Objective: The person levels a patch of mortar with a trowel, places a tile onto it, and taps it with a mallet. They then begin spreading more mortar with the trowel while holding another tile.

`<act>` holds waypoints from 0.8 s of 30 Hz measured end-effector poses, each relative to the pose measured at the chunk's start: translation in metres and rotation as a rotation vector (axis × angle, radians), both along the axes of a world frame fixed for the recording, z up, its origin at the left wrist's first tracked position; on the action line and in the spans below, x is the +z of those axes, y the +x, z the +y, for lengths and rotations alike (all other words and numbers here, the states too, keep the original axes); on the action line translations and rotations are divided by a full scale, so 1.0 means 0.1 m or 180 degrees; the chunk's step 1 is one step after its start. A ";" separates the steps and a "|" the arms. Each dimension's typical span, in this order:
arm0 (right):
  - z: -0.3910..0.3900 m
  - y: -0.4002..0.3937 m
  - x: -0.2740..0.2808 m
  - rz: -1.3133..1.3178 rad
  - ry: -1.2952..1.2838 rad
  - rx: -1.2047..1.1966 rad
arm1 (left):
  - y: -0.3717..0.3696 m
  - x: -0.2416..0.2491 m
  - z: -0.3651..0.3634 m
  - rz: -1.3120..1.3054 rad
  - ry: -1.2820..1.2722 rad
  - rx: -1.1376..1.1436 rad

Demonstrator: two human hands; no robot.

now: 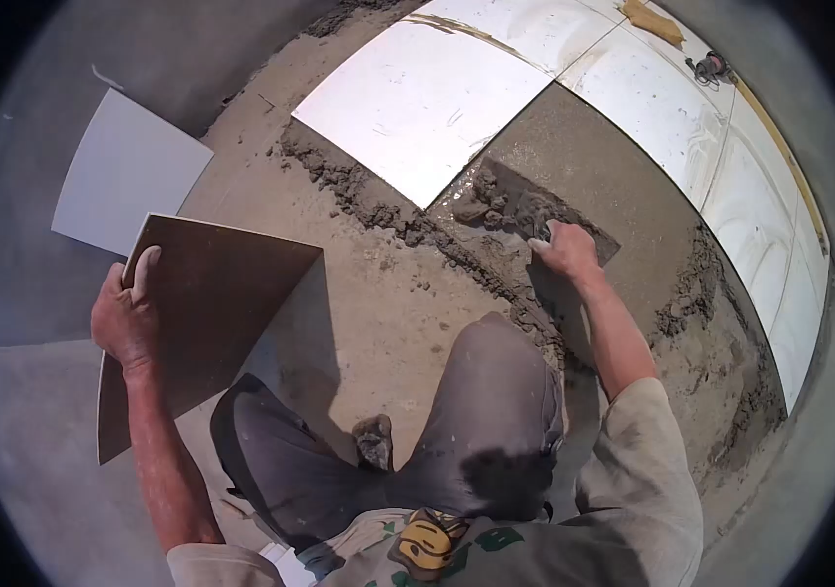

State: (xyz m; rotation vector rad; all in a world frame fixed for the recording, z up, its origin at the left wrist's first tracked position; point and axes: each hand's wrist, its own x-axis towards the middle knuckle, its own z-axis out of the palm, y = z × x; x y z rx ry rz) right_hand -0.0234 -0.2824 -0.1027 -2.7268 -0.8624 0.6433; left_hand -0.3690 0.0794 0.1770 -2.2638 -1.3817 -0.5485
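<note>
My left hand grips the edge of a large square tile, its brown back facing me, tilted up off the floor at my left. The fingers of my right hand are closed around the handle of a trowel. Wet grey mortar lies heaped on the trowel's flat rectangular blade. Beneath it spreads a smoothed mortar bed, bordered by laid white tiles. The corner of the nearest white tile lies just beyond the blade. My right hand hides most of the handle.
A ridge of crumbly mortar crosses the bare floor. Another white tile leans against the left wall. On the laid tiles lie a brown scrap, a small red-and-black object and a long yellowish strip. Rougher mortar covers the right side.
</note>
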 end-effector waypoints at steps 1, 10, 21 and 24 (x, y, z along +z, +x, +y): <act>0.00 -0.06 0.00 -0.0269 -0.0052 -0.0164 | -0.01 -0.02 0.01 -0.0060 0.0026 -0.0117; 0.00 -0.16 -0.05 -0.0452 -0.0147 0.0030 | -0.03 -0.03 0.09 0.0126 0.0105 0.0052; -0.06 -0.53 0.28 -0.0107 0.0036 -0.0399 | -0.04 -0.04 0.10 0.0172 0.0094 0.0106; 0.02 -0.63 0.15 -0.0219 -0.0001 -0.0267 | -0.03 -0.02 0.10 0.0184 0.0058 0.0170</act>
